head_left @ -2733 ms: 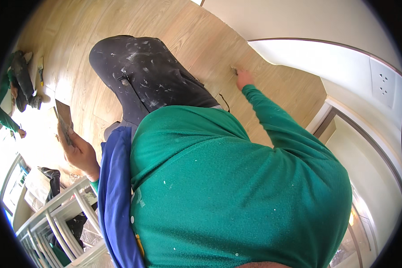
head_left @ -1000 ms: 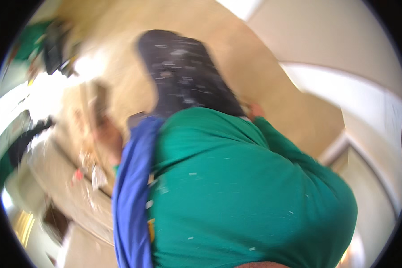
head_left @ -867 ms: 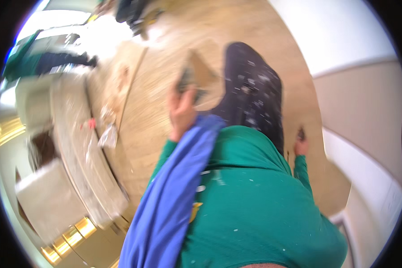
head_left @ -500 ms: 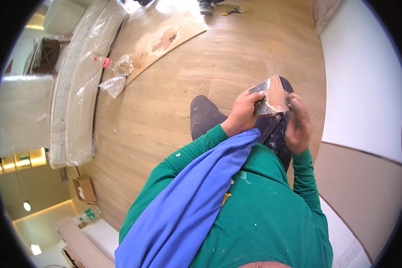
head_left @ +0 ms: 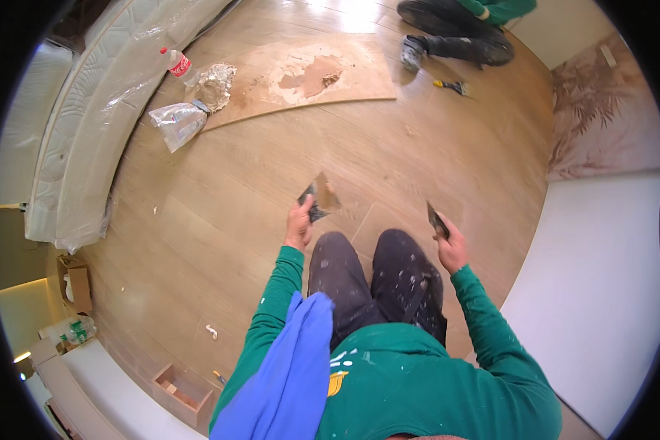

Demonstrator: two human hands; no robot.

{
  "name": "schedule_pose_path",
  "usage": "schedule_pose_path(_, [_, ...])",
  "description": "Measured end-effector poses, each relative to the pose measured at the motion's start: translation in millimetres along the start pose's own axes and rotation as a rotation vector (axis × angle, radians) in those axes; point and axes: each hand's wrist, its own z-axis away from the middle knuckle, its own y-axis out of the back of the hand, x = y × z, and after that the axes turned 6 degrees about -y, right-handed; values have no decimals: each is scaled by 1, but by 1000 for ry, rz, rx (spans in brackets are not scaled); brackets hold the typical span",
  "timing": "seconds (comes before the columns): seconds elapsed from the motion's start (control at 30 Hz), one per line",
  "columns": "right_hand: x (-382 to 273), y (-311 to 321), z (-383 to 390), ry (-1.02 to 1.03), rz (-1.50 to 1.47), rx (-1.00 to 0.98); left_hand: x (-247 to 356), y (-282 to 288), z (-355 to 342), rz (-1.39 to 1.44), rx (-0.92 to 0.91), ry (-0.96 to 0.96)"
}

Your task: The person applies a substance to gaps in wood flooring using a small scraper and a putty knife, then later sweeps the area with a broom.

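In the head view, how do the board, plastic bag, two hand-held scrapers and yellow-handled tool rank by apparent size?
1. Board
2. Plastic bag
3. Scraper in the left hand
Unranked: the right hand's scraper and yellow-handled tool look alike.

Board beyond scrapers, bottle left, tool right

A wide scraper, dark near the grip and brown across its blade, slants in the left hand. A dark, pointed-looking scraper tilts up from the right hand, well apart.
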Motion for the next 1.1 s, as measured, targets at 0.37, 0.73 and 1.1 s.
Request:
schedule_pose_path(0.37, [-47,-220,-458,533,712,-105,-26,104,-187,6,340,152])
schedule_pose_path(0.73, [-57,-315,-528,586,989,-271,-29,108,-196,-6,469,226])
schedule_pose_path(1.1, [-54,-315,-534,636,946,-204,-30,103,-198,-1,507,282])
